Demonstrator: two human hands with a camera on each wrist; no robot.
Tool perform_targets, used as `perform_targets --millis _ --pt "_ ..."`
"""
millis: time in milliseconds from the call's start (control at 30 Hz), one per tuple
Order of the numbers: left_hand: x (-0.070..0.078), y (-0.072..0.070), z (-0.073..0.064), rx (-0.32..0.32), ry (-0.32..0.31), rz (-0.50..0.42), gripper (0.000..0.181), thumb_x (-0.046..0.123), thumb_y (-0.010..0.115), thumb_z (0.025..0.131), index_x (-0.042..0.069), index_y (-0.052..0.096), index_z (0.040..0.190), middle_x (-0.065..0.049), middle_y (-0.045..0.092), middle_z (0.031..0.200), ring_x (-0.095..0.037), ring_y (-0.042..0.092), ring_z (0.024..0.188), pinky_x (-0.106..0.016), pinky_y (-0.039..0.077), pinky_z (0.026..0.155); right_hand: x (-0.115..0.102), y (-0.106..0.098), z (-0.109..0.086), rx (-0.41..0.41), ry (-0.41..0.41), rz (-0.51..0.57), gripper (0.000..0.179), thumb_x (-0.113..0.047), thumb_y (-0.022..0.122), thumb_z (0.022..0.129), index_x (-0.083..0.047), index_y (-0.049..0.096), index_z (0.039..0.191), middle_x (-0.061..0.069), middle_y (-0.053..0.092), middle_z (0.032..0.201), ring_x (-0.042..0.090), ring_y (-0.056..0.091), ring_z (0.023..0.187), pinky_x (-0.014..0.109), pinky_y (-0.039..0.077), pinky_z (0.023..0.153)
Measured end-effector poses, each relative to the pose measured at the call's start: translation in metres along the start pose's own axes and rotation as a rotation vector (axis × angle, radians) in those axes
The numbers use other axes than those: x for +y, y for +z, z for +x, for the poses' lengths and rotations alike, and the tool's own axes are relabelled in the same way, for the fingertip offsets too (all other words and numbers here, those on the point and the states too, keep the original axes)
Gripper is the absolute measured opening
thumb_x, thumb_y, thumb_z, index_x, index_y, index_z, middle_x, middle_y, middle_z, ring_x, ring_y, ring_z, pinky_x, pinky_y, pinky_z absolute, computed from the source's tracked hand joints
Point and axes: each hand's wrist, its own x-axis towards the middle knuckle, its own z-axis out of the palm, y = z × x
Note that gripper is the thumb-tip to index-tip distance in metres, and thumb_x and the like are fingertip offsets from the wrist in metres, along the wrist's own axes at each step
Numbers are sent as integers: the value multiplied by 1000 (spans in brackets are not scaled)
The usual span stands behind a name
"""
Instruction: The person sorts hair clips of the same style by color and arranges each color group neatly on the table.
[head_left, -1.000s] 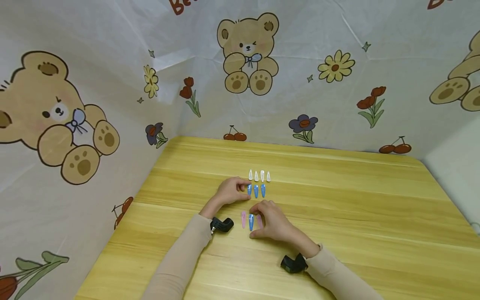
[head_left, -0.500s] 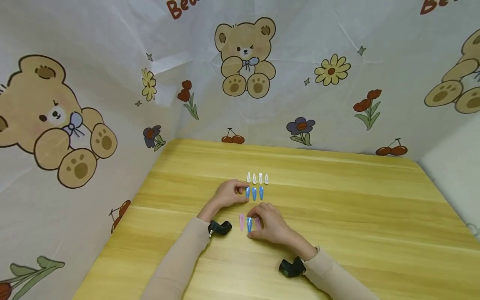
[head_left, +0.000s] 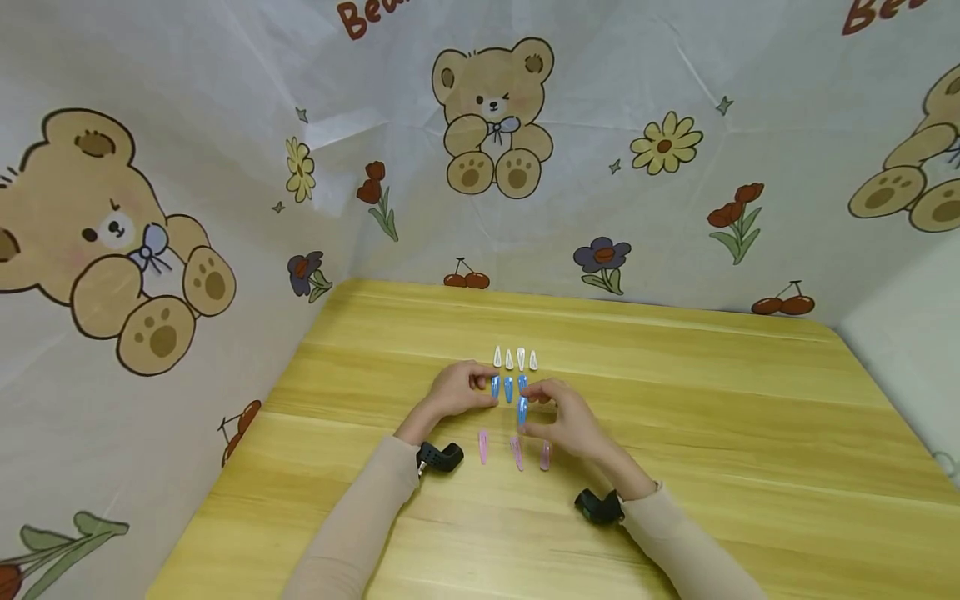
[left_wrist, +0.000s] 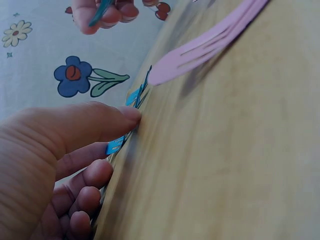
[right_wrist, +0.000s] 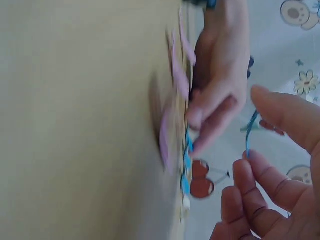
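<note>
On the wooden table [head_left: 750, 433] lie a far row of several white hair clips [head_left: 514, 359], a middle row of blue clips [head_left: 508, 388] and a near row of three pink clips [head_left: 517, 452]. My left hand [head_left: 483, 387] pinches the leftmost blue clip [head_left: 495, 387] of the middle row between thumb and fingers; in the left wrist view the thumb [left_wrist: 127, 115] lies against that clip [left_wrist: 116, 146]. My right hand [head_left: 528, 412] pinches another blue clip [head_left: 522, 410] just right of the blue row, above the table. In the right wrist view that clip [right_wrist: 248, 131] hangs between thumb and forefinger.
Printed sheets with bears and flowers [head_left: 495, 117] wall the table in at the back and left. Black wrist cameras sit on the left forearm [head_left: 441, 457] and the right forearm [head_left: 600, 507]. The table's right edge [head_left: 900, 400] runs beside a pale wall.
My right hand lifted the blue clip out from between the pink clips in the near row and carried it up and right toward the blue row. The left hand stayed put.
</note>
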Motion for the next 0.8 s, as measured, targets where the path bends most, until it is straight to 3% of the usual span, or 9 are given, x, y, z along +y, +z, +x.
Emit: perform_targets --millis 100,400,800 --pt "0 -1 1 -3 -1 2 49 24 84 77 13 70 123 4 56 79 -9 47 67 -23 37 63 9 -10 9 24 42 9 46 -12 84 75 -1 65 115 10 66 108 31 57 100 48 46 88" --pt "-1 -1 1 -9 3 -3 49 24 84 77 14 70 123 5 56 80 -10 46 68 -23 37 64 38 -23 35 -21 206 54 45 -9 82 76 0 65 117 15 66 106 26 58 95 37 46 86" --pt "0 -1 0 1 -1 -9 49 23 84 77 14 69 124 5 56 79 -10 46 67 -23 36 64 45 -19 40 -51 266 10 46 -14 84 75 -4 67 116 11 65 103 23 51 90 33 40 79"
